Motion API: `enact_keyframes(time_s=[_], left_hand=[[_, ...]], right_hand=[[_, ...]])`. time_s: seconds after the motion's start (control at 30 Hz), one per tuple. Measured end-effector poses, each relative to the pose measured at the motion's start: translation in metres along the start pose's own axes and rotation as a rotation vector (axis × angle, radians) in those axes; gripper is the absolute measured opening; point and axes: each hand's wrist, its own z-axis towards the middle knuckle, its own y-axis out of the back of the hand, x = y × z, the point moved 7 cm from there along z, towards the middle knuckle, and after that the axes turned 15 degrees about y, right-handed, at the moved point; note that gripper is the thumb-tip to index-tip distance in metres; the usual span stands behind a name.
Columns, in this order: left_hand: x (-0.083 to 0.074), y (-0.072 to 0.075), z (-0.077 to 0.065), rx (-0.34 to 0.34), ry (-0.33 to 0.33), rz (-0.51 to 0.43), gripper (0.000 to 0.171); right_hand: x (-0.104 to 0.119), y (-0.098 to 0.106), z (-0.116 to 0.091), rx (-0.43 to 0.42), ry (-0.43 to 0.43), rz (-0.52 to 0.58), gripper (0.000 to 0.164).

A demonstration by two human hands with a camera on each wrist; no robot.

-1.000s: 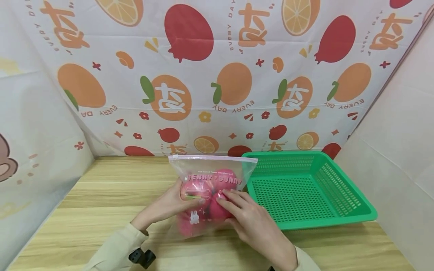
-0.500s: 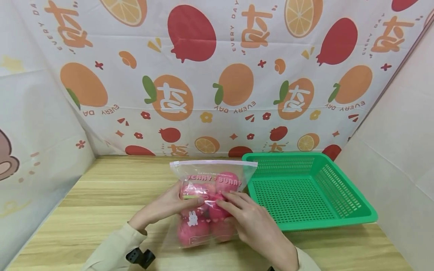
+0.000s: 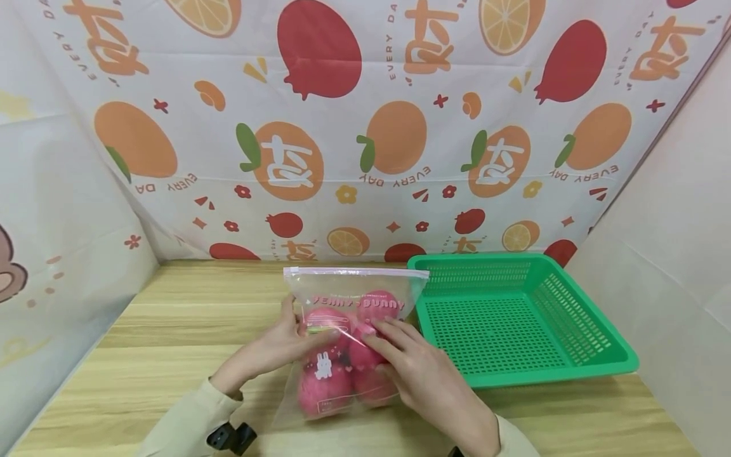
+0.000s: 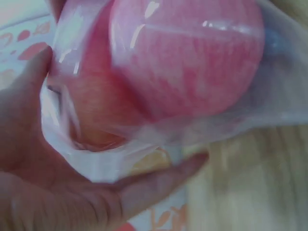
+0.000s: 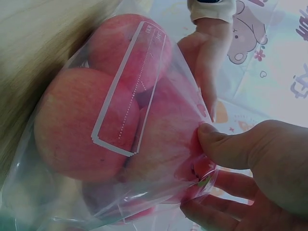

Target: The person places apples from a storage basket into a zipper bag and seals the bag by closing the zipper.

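A clear zip bag point(image 3: 360, 271) with a lilac top strip and a bunny print holds several pinkish-red apples point(image 3: 327, 388). Its slider point(image 3: 292, 271) sits at the left end of the strip. My left hand point(image 3: 280, 346) lies along the bag's left side, thumb straight across the front; in the left wrist view the thumb stretches below an apple point(image 4: 187, 57) and a fingertip touches the plastic. My right hand point(image 3: 425, 368) grips the bag's right side, and the right wrist view shows its thumb point(image 5: 226, 144) and curled fingers around an apple through the plastic.
A green plastic basket point(image 3: 613, 355) with perforated walls stands right beside the bag. Both are on a wood-grain table point(image 3: 188, 317). A fruit-print cloth point(image 3: 342, 152) hangs behind, with pale side cloths at left and right.
The bag's lower part has come down toward me, showing more of the lower apples. My left index finger has lifted into sight beside the bag. The right hand stays almost in place.
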Motion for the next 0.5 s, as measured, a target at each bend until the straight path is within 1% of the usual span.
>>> enact_keyframes(time_s=[0.03,0.1,0.2,0.27,0.3,0.37,0.47,0.5], left_hand=[[-0.001,0.003,-0.002,-0.044,0.007,0.021,0.125],[-0.005,0.007,-0.006,-0.135,-0.019,0.061,0.128],[-0.014,0.015,-0.014,-0.286,-0.086,0.147,0.129],[-0.022,0.018,-0.019,-0.370,-0.155,0.211,0.128],[-0.026,0.018,-0.021,-0.397,-0.190,0.242,0.126],[-0.033,0.016,-0.026,-0.428,-0.261,0.298,0.122],[-0.041,0.009,-0.033,-0.442,-0.379,0.380,0.113],[-0.043,0.006,-0.035,-0.430,-0.412,0.403,0.110]], right_hand=[[0.000,0.000,0.000,0.001,0.000,-0.001,0.055],[0.000,-0.001,0.001,0.003,-0.001,0.001,0.054],[0.000,-0.001,0.001,0.003,-0.006,0.005,0.055],[0.000,-0.001,0.001,0.002,-0.009,0.006,0.055],[0.000,-0.001,0.001,0.002,-0.009,0.006,0.055],[0.000,-0.001,0.001,0.002,-0.011,0.005,0.055],[0.000,-0.001,0.002,0.001,-0.012,0.003,0.053],[0.000,-0.001,0.002,0.001,-0.012,0.001,0.053]])
